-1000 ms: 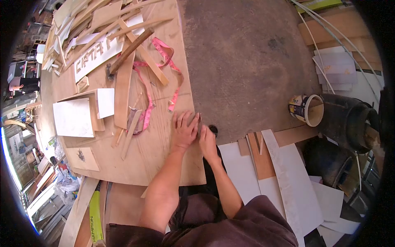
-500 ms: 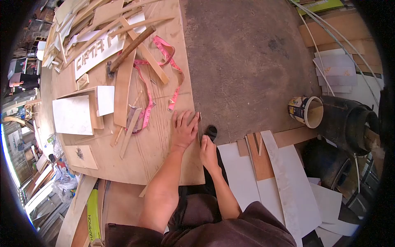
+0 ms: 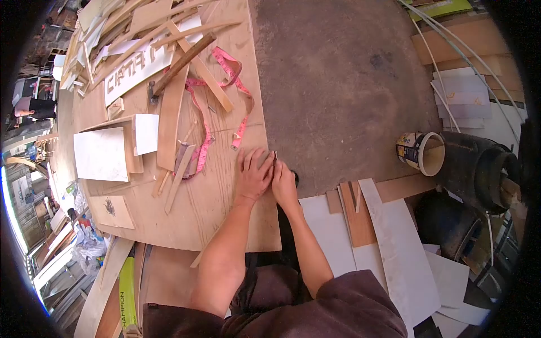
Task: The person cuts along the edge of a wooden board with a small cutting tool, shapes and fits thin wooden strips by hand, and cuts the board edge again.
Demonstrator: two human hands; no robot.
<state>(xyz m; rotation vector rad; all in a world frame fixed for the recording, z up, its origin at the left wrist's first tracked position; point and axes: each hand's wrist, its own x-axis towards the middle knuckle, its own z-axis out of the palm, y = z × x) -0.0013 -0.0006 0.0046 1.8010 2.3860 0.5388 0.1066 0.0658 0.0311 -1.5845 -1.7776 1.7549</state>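
My left hand rests palm down on the plywood sheet, close to its right edge. Its fingers are bent and press around a small thin piece at the edge, too small to name. Against it, just beyond the edge, my right hand is closed, fingertips together at the same spot; what it grips is hidden. A pink tape measure lies curled on the plywood ahead of my left hand. Left of that hand lie narrow wood strips.
A hammer lies among wood offcuts at the upper left. White-faced panels sit nearer. On the right stand a paint bucket and black containers. Boards lie on the floor. Another person is far left.
My right hand has moved forward and up along the plywood edge to meet my left fingers. The left hand has stayed in place. A dark round thing beyond the right hand is now mostly covered.
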